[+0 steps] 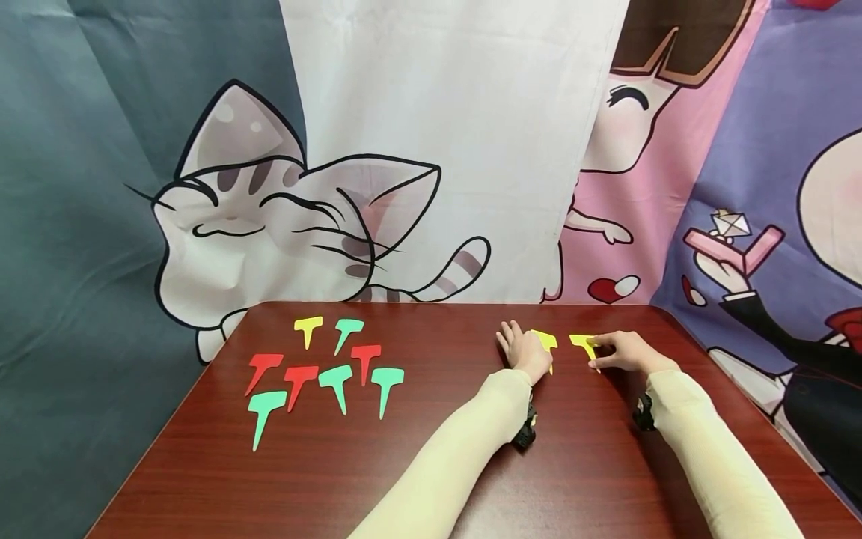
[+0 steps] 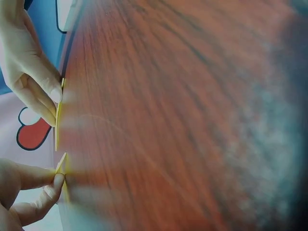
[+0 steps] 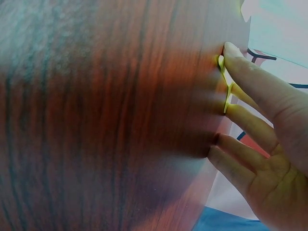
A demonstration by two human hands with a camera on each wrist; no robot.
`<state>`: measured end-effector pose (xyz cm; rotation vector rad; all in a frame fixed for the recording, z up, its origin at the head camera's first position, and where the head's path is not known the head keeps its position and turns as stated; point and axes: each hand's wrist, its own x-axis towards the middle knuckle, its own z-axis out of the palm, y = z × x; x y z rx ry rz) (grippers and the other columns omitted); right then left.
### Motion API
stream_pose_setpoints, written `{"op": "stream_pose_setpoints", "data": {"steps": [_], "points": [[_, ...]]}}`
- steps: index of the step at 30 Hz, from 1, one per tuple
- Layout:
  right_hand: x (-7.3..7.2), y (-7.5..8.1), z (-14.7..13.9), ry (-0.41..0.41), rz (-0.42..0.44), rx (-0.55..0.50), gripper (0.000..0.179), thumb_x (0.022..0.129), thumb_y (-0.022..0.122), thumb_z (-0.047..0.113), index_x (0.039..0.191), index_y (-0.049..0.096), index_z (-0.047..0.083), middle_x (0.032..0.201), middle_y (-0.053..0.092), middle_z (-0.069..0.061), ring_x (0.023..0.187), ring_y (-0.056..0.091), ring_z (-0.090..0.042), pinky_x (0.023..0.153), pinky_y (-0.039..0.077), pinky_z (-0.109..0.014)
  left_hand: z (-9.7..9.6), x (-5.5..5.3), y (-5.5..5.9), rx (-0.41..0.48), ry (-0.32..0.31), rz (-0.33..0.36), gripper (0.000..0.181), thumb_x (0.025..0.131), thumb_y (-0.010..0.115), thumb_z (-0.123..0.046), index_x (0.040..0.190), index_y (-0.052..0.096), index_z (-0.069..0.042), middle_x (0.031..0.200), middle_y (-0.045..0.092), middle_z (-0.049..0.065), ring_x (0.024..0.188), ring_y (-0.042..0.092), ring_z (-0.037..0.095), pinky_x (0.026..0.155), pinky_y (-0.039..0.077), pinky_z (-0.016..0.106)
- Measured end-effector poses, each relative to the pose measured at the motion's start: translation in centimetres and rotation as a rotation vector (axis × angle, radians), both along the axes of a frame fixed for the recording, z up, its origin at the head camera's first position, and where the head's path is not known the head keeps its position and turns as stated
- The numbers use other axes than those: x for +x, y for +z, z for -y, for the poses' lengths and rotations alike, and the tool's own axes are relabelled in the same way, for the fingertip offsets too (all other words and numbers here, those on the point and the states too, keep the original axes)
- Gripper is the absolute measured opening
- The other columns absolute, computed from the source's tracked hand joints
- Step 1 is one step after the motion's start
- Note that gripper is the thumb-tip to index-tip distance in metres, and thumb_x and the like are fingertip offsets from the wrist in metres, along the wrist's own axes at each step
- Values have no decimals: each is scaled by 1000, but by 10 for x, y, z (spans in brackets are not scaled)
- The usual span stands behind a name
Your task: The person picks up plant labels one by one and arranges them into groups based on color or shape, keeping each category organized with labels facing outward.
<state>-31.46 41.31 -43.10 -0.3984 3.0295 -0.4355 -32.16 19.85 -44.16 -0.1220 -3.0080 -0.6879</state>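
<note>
My left hand (image 1: 527,355) pinches a yellow T-shaped plant label (image 1: 548,340) between thumb and finger. The left wrist view shows that label (image 2: 60,163) tilted, one end raised off the tabletop. To its right, my right hand (image 1: 628,352) has its thumb and fingers on a second yellow plant label (image 1: 581,340), gripping it by its edges. In the right wrist view this label (image 3: 224,79) lies at the table surface between the thumb (image 3: 236,53) and the fingers. The labels' stems are partly hidden by the hands.
On the table's (image 1: 431,479) left lie several loose plant labels: one yellow (image 1: 308,325), several green, such as the nearest (image 1: 266,404), and red ones, such as one (image 1: 366,353) near the middle. A cartoon-printed cloth (image 1: 471,112) hangs behind the table's far edge.
</note>
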Motion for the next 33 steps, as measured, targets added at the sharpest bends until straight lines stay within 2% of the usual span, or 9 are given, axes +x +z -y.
{"op": "stream_pose_setpoints", "data": {"steps": [4, 9, 13, 27, 33], "points": [[0, 0, 0, 3, -15, -3, 63, 76, 77, 39, 121, 62, -3, 110, 65, -26, 98, 59, -38, 88, 47, -57, -4, -1, -2, 5, 4, 5, 30, 80, 68, -33, 104, 72, -15, 149, 38, 9, 144, 22, 29, 117, 19, 47], [0, -1, 1, 6, -17, -4, 62, 77, 76, 38, 122, 62, -3, 112, 65, -25, 99, 59, -38, 88, 47, -57, -7, -2, -6, 59, 8, 17, 14, 79, 69, -28, 77, 72, -14, 149, 38, 11, 145, 20, 31, 117, 17, 48], [-1, -1, 1, -1, -14, -8, 62, 77, 76, 38, 122, 61, -3, 113, 65, -26, 100, 59, -39, 89, 46, -57, -10, -4, -6, 69, 6, 11, 18, 78, 70, -26, 65, 66, -15, 149, 39, 11, 145, 20, 31, 117, 17, 48], [0, 1, 3, 11, -15, -6, 61, 77, 76, 37, 121, 62, -3, 114, 65, -25, 100, 59, -38, 89, 46, -58, -10, -5, -8, 78, 0, -2, 18, 78, 69, -26, 64, 66, -15, 148, 40, 12, 145, 21, 31, 117, 17, 47], [1, 3, 2, 13, -17, 2, 61, 77, 76, 37, 121, 62, -3, 114, 65, -25, 101, 59, -39, 90, 46, -58, -6, -6, -8, 94, -24, 11, 19, 79, 70, -28, 66, 67, -14, 148, 39, 13, 145, 19, 32, 118, 15, 47]]}}
